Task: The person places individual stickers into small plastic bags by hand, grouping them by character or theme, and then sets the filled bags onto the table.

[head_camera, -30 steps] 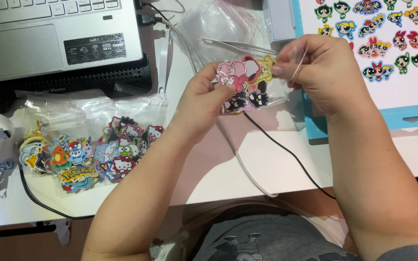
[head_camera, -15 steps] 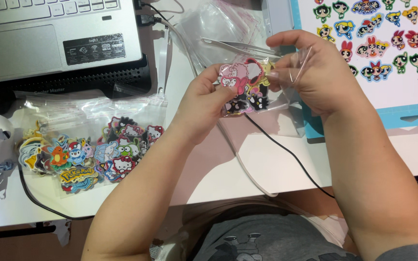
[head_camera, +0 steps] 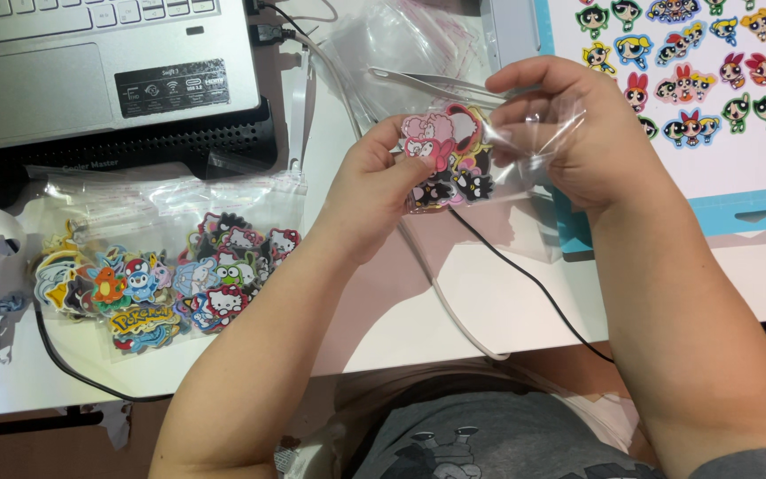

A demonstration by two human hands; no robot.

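Stickers (head_camera: 441, 160) pinched by left hand (head_camera: 374, 191), right hand (head_camera: 569, 133) holding clear bag (head_camera: 534, 146).

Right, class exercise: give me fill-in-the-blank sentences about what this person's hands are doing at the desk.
1. The left hand holds a stack of cartoon ____.
2. The right hand holds a clear plastic ____.
3. The filled bags lie in front of a ____.
4. A black ____ runs under the hands.

Missing words: stickers; bag; laptop; cable
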